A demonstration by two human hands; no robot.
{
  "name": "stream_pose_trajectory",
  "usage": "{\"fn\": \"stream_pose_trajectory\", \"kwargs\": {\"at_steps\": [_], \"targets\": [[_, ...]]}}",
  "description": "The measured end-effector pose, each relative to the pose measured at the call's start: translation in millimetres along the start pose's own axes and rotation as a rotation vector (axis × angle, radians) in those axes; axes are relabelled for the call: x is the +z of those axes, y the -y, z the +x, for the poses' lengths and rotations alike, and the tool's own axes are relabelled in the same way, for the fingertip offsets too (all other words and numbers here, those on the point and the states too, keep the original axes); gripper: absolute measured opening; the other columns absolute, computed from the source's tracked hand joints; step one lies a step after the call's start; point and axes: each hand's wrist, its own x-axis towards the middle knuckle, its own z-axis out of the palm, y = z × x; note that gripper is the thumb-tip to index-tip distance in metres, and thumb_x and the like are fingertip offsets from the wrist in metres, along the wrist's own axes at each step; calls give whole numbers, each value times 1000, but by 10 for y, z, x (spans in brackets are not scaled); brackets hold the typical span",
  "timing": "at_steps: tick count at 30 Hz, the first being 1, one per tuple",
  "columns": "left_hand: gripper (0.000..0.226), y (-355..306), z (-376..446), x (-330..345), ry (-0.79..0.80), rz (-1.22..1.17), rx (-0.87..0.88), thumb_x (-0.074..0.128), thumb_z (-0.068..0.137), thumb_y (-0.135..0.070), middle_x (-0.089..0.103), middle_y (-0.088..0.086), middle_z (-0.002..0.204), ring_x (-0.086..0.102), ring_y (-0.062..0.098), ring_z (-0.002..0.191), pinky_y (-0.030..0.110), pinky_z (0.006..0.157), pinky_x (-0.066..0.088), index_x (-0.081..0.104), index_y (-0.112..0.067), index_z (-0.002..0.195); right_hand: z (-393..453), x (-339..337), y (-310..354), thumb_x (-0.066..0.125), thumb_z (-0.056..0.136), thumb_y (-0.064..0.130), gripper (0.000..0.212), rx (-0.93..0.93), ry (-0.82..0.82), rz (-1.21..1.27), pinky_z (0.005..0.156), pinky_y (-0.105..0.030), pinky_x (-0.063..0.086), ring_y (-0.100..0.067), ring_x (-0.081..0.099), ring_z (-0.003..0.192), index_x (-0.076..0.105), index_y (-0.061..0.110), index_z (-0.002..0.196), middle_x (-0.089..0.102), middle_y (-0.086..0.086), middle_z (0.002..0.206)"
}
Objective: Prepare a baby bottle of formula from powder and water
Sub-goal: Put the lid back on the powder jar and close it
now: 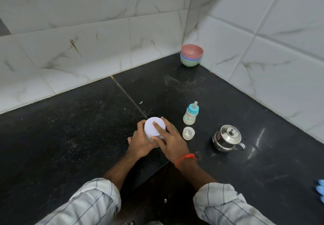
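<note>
Two hands meet on one powder jar (154, 133) at centre of the black counter (70, 137). Left hand (140, 142) wraps the clear body, apparently to steady it; right hand (171, 138) spreads over the white lid (155, 125), one finger laid on top, likely to twist it, though opening or closing is unclear. One baby bottle (190, 114), teat on, stands upright just right and farther. One translucent cap (188, 133) sits near it. One steel kettle (227, 138), lidded, farther right. One stack of bowls (191, 55), about four, far corner.
</note>
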Motion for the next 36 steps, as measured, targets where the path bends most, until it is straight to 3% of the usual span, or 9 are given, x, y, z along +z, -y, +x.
{"fn": "stream_pose_trajectory", "kwargs": {"at_steps": [5, 9, 14, 19, 24, 28, 30, 32, 36], "targets": [[96, 13, 1, -14, -1, 18, 5, 83, 69, -53, 58, -11, 133, 53, 21, 128, 52, 110, 24, 24, -34, 142, 5, -94, 126, 28, 99, 57, 60, -49, -23, -262, 114, -61, 38, -40, 29, 150, 38, 32, 152, 34, -11, 162], [99, -20, -14, -13, 7, 29, 9, 84, 70, -53, 58, -7, 136, 53, 23, 129, 53, 111, 24, 21, -32, 144, 34, -86, 101, 26, 101, 51, 60, -73, 47, -250, 118, -58, 33, -39, 19, 154, 32, 26, 155, 22, -13, 167], [95, -12, -28, -19, 16, 29, 30, 83, 71, -51, 55, -15, 121, 55, 21, 126, 49, 110, 24, 23, -33, 143, -73, 113, 100, 37, 103, 37, 52, -45, -83, 10, 113, -50, 45, -36, 39, 146, 44, 19, 151, 28, -17, 164], [95, -10, -9, -34, 25, 20, 18, 83, 72, -49, 58, -8, 132, 54, 23, 128, 49, 111, 24, 24, -30, 144, -60, 155, 84, 43, 103, 35, 48, -82, -224, -93, 108, -43, 49, -32, 49, 138, 47, 24, 149, 38, -14, 160], [95, -2, -13, -51, 29, 18, 41, 83, 71, -54, 55, -17, 122, 54, 20, 126, 47, 110, 23, 23, -33, 142, 51, -224, 145, 53, 101, 43, 53, 1, 94, -85, 109, -50, 47, -31, 37, 141, 42, 30, 152, 29, -5, 162], [105, -16, 8, -46, 42, 19, 7, 85, 64, -60, 55, -11, 136, 52, 21, 131, 49, 112, 23, 22, -32, 143, 482, -687, 369, 63, 96, 45, 75, 9, 457, -247, 108, -54, 45, -34, 38, 140, 21, 40, 158, 31, -7, 157], [111, -17, 14, -42, 40, 7, -13, 85, 58, -65, 57, -11, 135, 52, 20, 131, 50, 116, 24, 23, -31, 143, 704, -780, 521, 69, 91, 45, 81, 6, 622, -344, 104, -52, 48, -35, 48, 132, 22, 43, 156, 41, -11, 147], [112, -16, 14, -48, 35, 4, -17, 85, 55, -68, 59, -10, 134, 53, 20, 130, 51, 116, 25, 26, -31, 143, 805, -819, 636, 76, 85, 44, 78, -16, 691, -425, 99, -46, 51, -34, 55, 124, 37, 37, 152, 48, -11, 135], [114, -11, 20, -50, 46, 20, -19, 83, 52, -72, 59, -12, 135, 54, 18, 129, 51, 116, 26, 26, -31, 142, 880, -809, 719, 70, 94, 24, 60, 114, 633, -463, 94, -42, 47, -39, 54, 129, 47, 7, 147, 52, -20, 142]]}}
